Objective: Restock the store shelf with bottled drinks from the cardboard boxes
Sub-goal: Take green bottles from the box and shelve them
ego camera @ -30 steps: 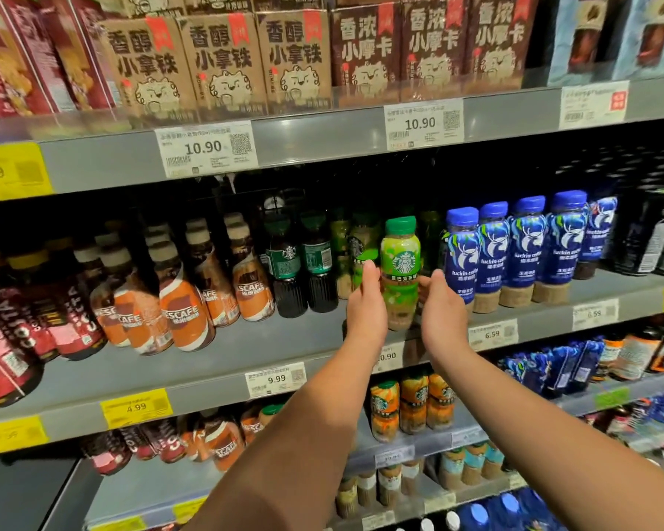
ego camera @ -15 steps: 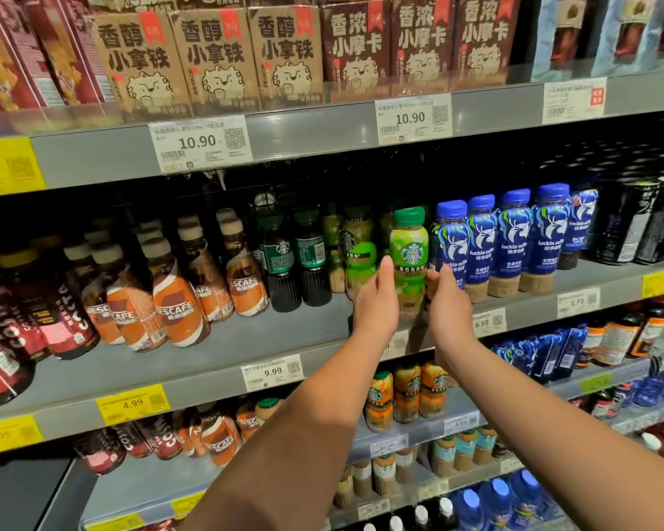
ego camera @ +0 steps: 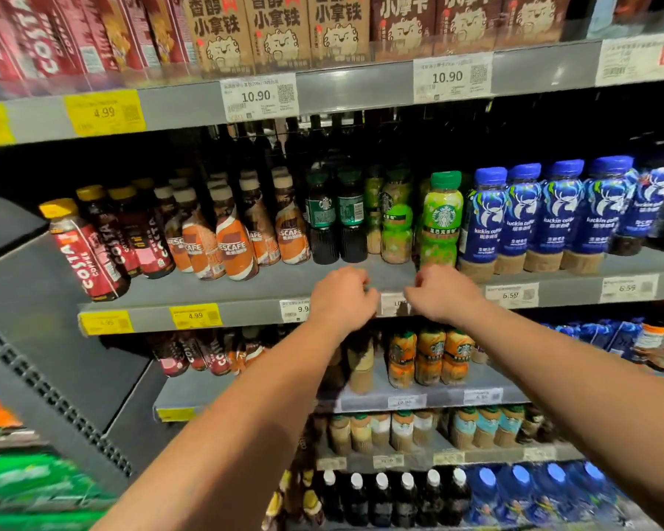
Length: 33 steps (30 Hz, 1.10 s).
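A green Starbucks bottle with a green cap stands upright on the middle grey shelf, just left of a row of blue Luckin coffee bottles. Both my hands hover in front of the shelf's front edge, below that bottle. My left hand has loosely curled fingers and holds nothing. My right hand is the same, a little below the green bottle and apart from it. No cardboard box is in view.
Nescafe bottles, Costa bottles and dark Starbucks bottles fill the shelf's left part. Cartons stand on the shelf above. Lower shelves hold orange Starbucks bottles and more drinks. A grey side panel lies left.
Both hands let go of the green Starbucks bottle, which now stands on the shelf, and drew back and down to the shelf's front edge. The camera shifted right and lower.
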Motion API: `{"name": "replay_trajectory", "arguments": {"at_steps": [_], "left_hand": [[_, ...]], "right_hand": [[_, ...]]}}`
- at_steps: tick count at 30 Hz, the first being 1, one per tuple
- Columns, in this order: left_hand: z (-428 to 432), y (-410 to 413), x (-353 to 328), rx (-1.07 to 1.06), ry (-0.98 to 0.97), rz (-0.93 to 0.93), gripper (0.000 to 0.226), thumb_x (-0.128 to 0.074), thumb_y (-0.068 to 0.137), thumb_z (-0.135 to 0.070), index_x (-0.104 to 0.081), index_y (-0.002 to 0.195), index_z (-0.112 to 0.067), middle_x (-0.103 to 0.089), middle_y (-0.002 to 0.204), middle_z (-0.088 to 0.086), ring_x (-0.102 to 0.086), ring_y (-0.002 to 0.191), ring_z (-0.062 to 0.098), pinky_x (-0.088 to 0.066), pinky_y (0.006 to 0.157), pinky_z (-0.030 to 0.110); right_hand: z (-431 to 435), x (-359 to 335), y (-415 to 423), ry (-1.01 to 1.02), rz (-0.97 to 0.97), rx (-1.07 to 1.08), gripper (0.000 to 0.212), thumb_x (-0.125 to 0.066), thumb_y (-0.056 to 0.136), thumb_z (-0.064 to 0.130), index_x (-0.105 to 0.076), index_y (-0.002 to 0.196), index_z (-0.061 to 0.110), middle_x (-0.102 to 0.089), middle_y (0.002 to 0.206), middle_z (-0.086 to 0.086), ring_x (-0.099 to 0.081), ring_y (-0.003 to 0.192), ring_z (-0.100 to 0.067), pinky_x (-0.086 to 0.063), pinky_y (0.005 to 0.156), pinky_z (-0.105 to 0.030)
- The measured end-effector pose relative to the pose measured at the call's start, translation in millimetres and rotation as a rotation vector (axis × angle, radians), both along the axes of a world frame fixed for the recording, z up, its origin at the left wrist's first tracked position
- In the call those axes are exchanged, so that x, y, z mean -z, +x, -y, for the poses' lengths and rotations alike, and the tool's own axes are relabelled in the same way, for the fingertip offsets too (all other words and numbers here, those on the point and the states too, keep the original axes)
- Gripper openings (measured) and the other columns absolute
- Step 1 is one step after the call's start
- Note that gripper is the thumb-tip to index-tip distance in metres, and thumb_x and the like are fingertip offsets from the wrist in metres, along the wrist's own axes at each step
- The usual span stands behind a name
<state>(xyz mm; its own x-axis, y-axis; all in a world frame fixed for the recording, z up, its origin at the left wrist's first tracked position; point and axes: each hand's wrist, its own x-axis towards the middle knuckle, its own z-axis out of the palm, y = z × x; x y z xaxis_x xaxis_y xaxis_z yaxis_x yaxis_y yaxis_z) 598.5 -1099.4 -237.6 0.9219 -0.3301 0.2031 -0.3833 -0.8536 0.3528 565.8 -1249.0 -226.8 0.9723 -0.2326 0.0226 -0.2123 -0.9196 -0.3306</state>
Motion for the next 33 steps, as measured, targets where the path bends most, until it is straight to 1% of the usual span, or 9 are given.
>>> {"name": "replay_trajectory", "arguments": {"at_steps": [3, 8, 12, 15, 19, 23, 27, 29, 33], "left_hand": [[-26, -20, -1, -0.067, 0.070, 0.030, 0.030, -0.049, 0.091, -0.028, -0.062, 0.112, -0.011, -0.062, 0.117, 0.008, -0.055, 0.109, 0.030, -0.048, 0.086, 0.038], [-67, -54, 7, -0.139, 0.200, -0.022, 0.027, -0.051, 0.088, -0.031, -0.063, 0.106, -0.015, -0.064, 0.111, 0.009, -0.058, 0.105, 0.032, -0.046, 0.076, 0.035], [-101, -83, 15, -0.158, 0.244, -0.045, 0.034, -0.050, 0.090, -0.040, -0.063, 0.110, -0.016, -0.064, 0.112, 0.009, -0.059, 0.107, 0.032, -0.046, 0.079, 0.035], [-127, -111, 25, -0.136, 0.238, -0.069, 0.029, -0.049, 0.090, -0.034, -0.064, 0.108, -0.016, -0.064, 0.112, 0.010, -0.059, 0.107, 0.032, -0.048, 0.080, 0.036], [-168, -154, 47, -0.079, 0.242, -0.152, 0.029, -0.049, 0.092, -0.032, -0.061, 0.112, -0.014, -0.062, 0.109, 0.009, -0.059, 0.101, 0.032, -0.047, 0.076, 0.036], [-208, -195, 80, -0.042, 0.219, -0.250, 0.025, -0.049, 0.092, -0.031, -0.062, 0.105, -0.014, -0.063, 0.103, 0.008, -0.060, 0.098, 0.030, -0.043, 0.069, 0.034], [-239, -224, 121, -0.070, 0.153, -0.349, 0.023, -0.050, 0.088, -0.029, -0.065, 0.094, -0.012, -0.065, 0.097, 0.008, -0.062, 0.094, 0.031, -0.045, 0.070, 0.035], [-248, -232, 145, -0.073, 0.173, -0.426, 0.022, -0.051, 0.086, -0.026, -0.064, 0.095, -0.010, -0.064, 0.095, 0.009, -0.062, 0.092, 0.029, -0.042, 0.067, 0.032], [-252, -240, 198, -0.107, 0.254, -0.553, 0.028, -0.046, 0.089, -0.032, -0.061, 0.107, -0.017, -0.061, 0.114, 0.009, -0.058, 0.103, 0.030, -0.049, 0.084, 0.037]], "right_hand": [[-18, -3, -8, -0.146, -0.058, -0.098, 0.037, -0.048, 0.087, 0.033, -0.060, 0.111, 0.008, -0.060, 0.116, -0.017, -0.058, 0.103, -0.034, -0.043, 0.074, -0.032], [-60, -4, -34, -0.245, -0.068, -0.186, 0.036, -0.049, 0.089, 0.036, -0.061, 0.111, 0.009, -0.061, 0.117, -0.015, -0.058, 0.106, -0.033, -0.047, 0.079, -0.034], [-100, 6, -64, -0.281, -0.074, -0.215, 0.037, -0.047, 0.093, 0.035, -0.057, 0.117, 0.009, -0.059, 0.120, -0.014, -0.057, 0.107, -0.033, -0.043, 0.075, -0.033], [-128, 22, -91, -0.268, -0.102, -0.207, 0.028, -0.047, 0.089, 0.027, -0.059, 0.109, 0.010, -0.062, 0.112, -0.013, -0.059, 0.094, -0.032, -0.042, 0.070, -0.031], [-167, 51, -134, -0.243, -0.185, -0.168, 0.030, -0.048, 0.090, 0.031, -0.057, 0.110, 0.010, -0.061, 0.111, -0.011, -0.060, 0.097, -0.031, -0.045, 0.071, -0.034], [-211, 83, -174, -0.261, -0.312, -0.182, 0.032, -0.045, 0.094, 0.035, -0.060, 0.107, 0.010, -0.058, 0.090, -0.008, -0.057, 0.082, -0.028, -0.045, 0.067, -0.033], [-241, 124, -204, -0.225, -0.358, -0.213, 0.035, -0.046, 0.091, 0.031, -0.058, 0.116, 0.009, -0.059, 0.121, -0.015, -0.058, 0.109, -0.033, -0.048, 0.084, -0.038], [-249, 146, -216, -0.212, -0.410, -0.219, 0.037, -0.049, 0.090, 0.030, -0.058, 0.117, 0.006, -0.059, 0.123, -0.018, -0.058, 0.111, -0.034, -0.048, 0.086, -0.038], [-252, 191, -229, -0.168, -0.494, -0.215, 0.028, -0.051, 0.088, 0.032, -0.060, 0.102, 0.010, -0.062, 0.112, -0.016, -0.061, 0.101, -0.032, -0.045, 0.075, -0.033]]}}
